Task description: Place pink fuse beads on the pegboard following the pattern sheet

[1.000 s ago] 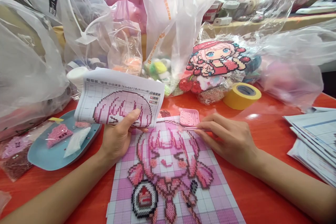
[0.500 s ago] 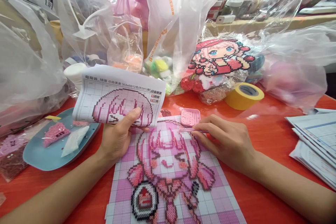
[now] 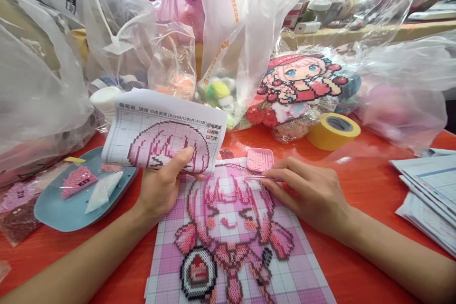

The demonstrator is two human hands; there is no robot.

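Note:
My left hand (image 3: pixel 166 183) grips a folded printed pattern sheet (image 3: pixel 167 126), its thumb pressed on the front. My right hand (image 3: pixel 302 190) pinches pink tweezers (image 3: pixel 261 178), their tips over the upper edge of the bead picture. Below both hands lies a pink-and-white checked pegboard (image 3: pixel 285 278) with a character made of small beads (image 3: pixel 233 221). Just above the tweezers is a small pink ridged tray (image 3: pixel 259 159) with some beads in it.
A blue plate (image 3: pixel 57 209) with bead bags stands at left. Behind are plastic bags (image 3: pixel 238 23), a finished bead figure (image 3: pixel 302 78) and yellow tape (image 3: pixel 333 131). Papers (image 3: pixel 427 185) lie at right on the red table (image 3: pixel 338 161).
The whole view has shifted slightly, so things appear a little further right. Both hands keep their holds, with no clear movement relative to the pegboard.

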